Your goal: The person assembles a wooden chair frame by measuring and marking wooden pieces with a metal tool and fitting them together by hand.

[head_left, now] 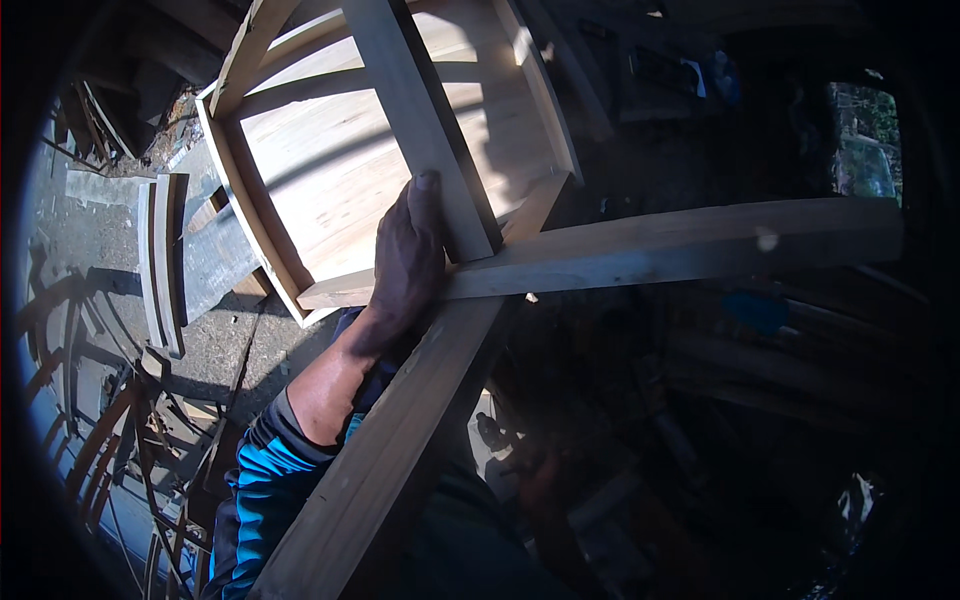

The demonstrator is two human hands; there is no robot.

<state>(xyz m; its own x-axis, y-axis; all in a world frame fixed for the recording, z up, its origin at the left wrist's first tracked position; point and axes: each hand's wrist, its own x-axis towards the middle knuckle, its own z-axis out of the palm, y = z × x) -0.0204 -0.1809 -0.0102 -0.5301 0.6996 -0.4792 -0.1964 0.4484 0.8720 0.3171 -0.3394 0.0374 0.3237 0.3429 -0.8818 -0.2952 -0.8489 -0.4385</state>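
Observation:
My left hand [408, 255] is closed at the meeting point of several wooden pieces. Its thumb presses against the lower end of a wooden beam [415, 110] that runs up to the top edge; the other fingers are mostly hidden. Just below that end, a long wooden bar [680, 245] stretches off to the right. Under it, a wide board [385, 455] slants from the lower left to the upper right. Behind lies a shallow wooden frame [250, 205] with a pale panel inside raised edges. A dim brownish shape in the shadow at lower centre may be my right hand [545, 490]; its fingers cannot be made out.
Two narrow wooden strips [162, 265] lie on the concrete floor [240, 350] at the left. Thin offcuts [150, 440] are piled at the lower left. Deep shadow covers the right side, where a blue item [757, 313] shows faintly. A bright opening [865, 140] is at the far right.

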